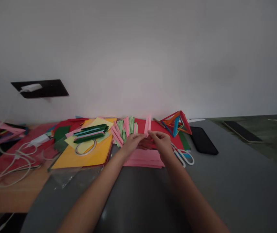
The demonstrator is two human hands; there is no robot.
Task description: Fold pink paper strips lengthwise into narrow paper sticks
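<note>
Between the fingertips of my left hand (pixel 135 142) and my right hand (pixel 161 140), a folded pink paper strip (pixel 148 123) stands upright. Both hands pinch it near its lower end. Below them lie several pink paper sheets (pixel 143 158) on the dark grey table. Just left of my left hand is a pile of folded pink and green paper strips (pixel 123 129). White-handled scissors (pixel 185 158) rest right of my right hand, their blades partly hidden. Behind them stands a pyramid-like frame of red, orange and blue strips (pixel 177 123).
Yellow-orange sheets (pixel 80 160) carry dark green strips (pixel 90 134) and a tape roll (pixel 85 148). White cables (pixel 19 155) tangle at the left. A black phone (pixel 203 140) lies at the right, and another dark phone (pixel 242 131) farther right. A wall rises behind the table.
</note>
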